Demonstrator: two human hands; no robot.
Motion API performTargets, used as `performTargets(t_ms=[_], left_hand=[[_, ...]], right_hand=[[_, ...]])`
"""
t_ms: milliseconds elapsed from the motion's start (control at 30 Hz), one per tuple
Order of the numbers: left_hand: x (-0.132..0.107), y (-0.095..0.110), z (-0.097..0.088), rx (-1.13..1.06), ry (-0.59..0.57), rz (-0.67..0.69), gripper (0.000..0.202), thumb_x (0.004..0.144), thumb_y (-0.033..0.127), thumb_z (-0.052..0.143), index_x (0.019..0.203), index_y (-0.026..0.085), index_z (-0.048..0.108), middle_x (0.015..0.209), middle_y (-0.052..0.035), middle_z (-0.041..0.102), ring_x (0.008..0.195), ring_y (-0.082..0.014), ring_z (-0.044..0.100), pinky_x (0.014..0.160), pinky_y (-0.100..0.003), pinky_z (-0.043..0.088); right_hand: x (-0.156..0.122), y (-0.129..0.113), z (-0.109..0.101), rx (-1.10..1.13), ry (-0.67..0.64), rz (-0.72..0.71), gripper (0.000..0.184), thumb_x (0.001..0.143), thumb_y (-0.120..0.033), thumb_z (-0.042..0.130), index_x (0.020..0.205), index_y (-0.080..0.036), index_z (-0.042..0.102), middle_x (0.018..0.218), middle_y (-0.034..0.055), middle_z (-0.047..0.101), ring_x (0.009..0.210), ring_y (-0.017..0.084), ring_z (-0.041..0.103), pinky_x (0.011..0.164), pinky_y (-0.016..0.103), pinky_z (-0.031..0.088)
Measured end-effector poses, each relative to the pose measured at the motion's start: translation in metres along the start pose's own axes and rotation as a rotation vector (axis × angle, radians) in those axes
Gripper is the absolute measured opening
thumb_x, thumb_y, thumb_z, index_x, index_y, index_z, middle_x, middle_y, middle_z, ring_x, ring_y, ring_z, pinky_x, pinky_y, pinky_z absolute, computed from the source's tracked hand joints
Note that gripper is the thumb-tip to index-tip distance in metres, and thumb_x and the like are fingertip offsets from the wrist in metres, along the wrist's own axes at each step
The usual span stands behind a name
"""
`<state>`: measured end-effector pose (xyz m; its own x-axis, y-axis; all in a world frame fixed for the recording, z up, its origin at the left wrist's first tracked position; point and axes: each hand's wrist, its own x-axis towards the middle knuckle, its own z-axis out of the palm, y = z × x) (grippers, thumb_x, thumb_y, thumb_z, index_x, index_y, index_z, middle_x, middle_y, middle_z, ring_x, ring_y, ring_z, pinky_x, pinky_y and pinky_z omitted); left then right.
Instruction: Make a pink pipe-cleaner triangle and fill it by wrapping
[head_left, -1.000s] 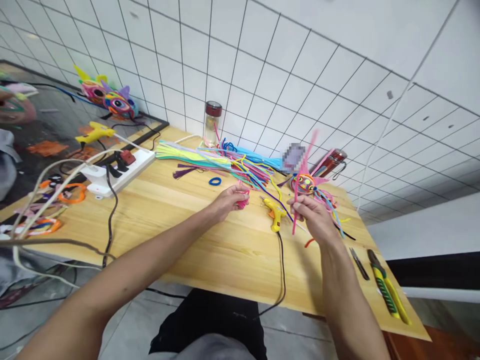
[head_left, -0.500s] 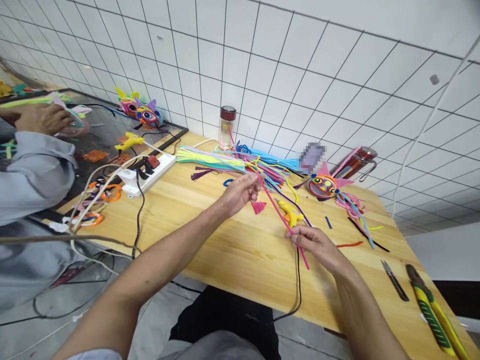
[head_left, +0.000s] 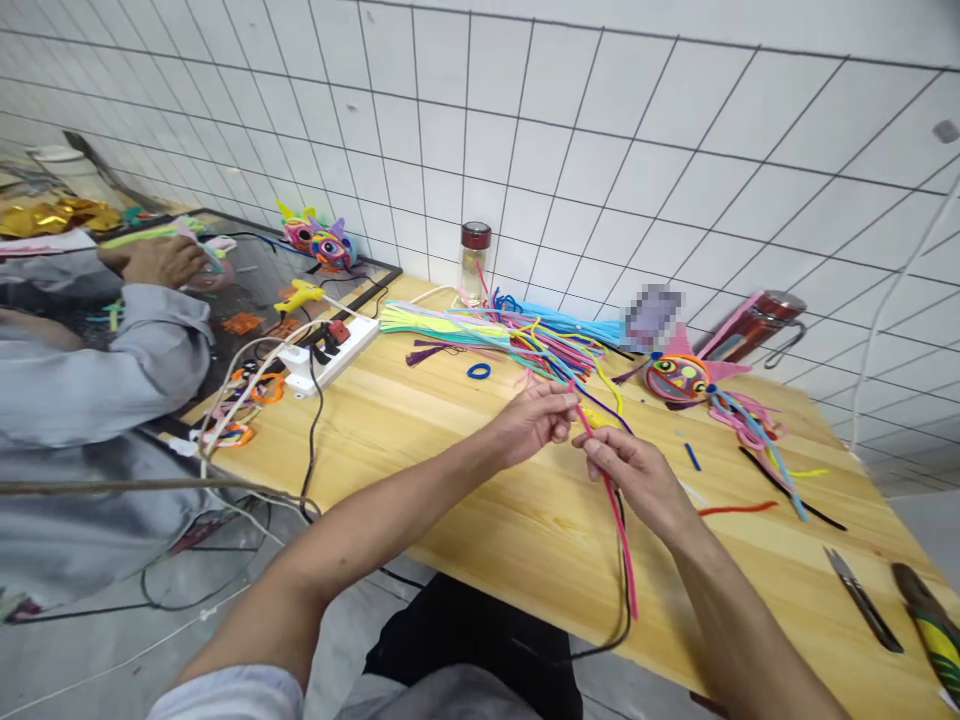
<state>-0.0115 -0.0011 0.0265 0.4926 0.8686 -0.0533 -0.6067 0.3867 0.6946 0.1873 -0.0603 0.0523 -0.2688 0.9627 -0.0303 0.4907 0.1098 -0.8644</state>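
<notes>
A pink pipe cleaner (head_left: 621,540) runs between my two hands, its long end hanging down toward the table's front edge. Near its upper tip, my left hand (head_left: 536,420) pinches it between thumb and fingers. My right hand (head_left: 626,470) grips the same stem just below, close to the left. Behind my hands lies a yellow glue gun (head_left: 600,420), partly hidden by the fingers. Farther back spreads a pile of colourful pipe cleaners (head_left: 450,325). A blue ring (head_left: 479,371) rests left of the pile's front.
At right are a decorated fish-like figure (head_left: 677,378), snips (head_left: 862,600) and green-yellow pliers (head_left: 930,625). A white power strip (head_left: 337,355) with cables lies at left. Bottles (head_left: 475,262) stand by the wall. A co-worker's hand (head_left: 165,262) works at the dark table.
My hands have come closer together along the pink pipe cleaner, and more of it hangs below my right hand. The view has shifted left.
</notes>
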Motion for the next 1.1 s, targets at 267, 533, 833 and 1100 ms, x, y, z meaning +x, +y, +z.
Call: performTargets(t_ms=[267, 533, 833, 1100], left_hand=[[0.014, -0.001, -0.007, 0.038, -0.032, -0.011, 0.051, 0.067, 0.041, 0.102, 0.085, 0.016, 0.061, 0.069, 0.0046, 0.065, 0.048, -0.0047, 0.05, 0.05, -0.02, 0.036], [0.022, -0.015, -0.031, 0.33, 0.035, 0.107, 0.053, 0.073, 0.053, 0.097, 0.091, 0.017, 0.062, 0.072, 0.0026, 0.067, 0.05, -0.0064, 0.052, 0.05, -0.023, 0.032], [0.02, -0.012, -0.044, 0.32, 0.109, 0.163, 0.062, 0.073, 0.067, 0.094, 0.094, 0.016, 0.066, 0.076, 0.0005, 0.069, 0.049, -0.0074, 0.054, 0.047, -0.022, 0.04], [0.01, -0.016, -0.033, 0.393, 0.161, 0.123, 0.049, 0.073, 0.052, 0.098, 0.089, 0.015, 0.07, 0.065, 0.0018, 0.066, 0.051, -0.0072, 0.052, 0.05, -0.022, 0.037]], right_hand=[[0.008, 0.023, 0.012, 0.135, -0.04, 0.085, 0.065, 0.088, -0.085, 0.068, 0.073, -0.023, 0.073, 0.063, 0.0019, 0.064, 0.06, 0.017, 0.051, 0.07, 0.035, 0.046], [0.007, 0.03, 0.021, 0.079, 0.056, 0.083, 0.059, 0.091, -0.079, 0.069, 0.063, -0.026, 0.069, 0.063, 0.0076, 0.068, 0.095, 0.033, 0.074, 0.093, 0.042, 0.053], [0.008, 0.023, 0.023, 0.2, 0.027, 0.108, 0.046, 0.093, -0.061, 0.067, 0.063, -0.026, 0.067, 0.058, 0.0037, 0.064, 0.095, 0.03, 0.076, 0.096, 0.041, 0.053], [0.008, 0.024, 0.026, 0.213, 0.008, 0.121, 0.043, 0.093, -0.061, 0.068, 0.068, -0.026, 0.069, 0.06, 0.0031, 0.068, 0.088, 0.027, 0.074, 0.094, 0.04, 0.054]])
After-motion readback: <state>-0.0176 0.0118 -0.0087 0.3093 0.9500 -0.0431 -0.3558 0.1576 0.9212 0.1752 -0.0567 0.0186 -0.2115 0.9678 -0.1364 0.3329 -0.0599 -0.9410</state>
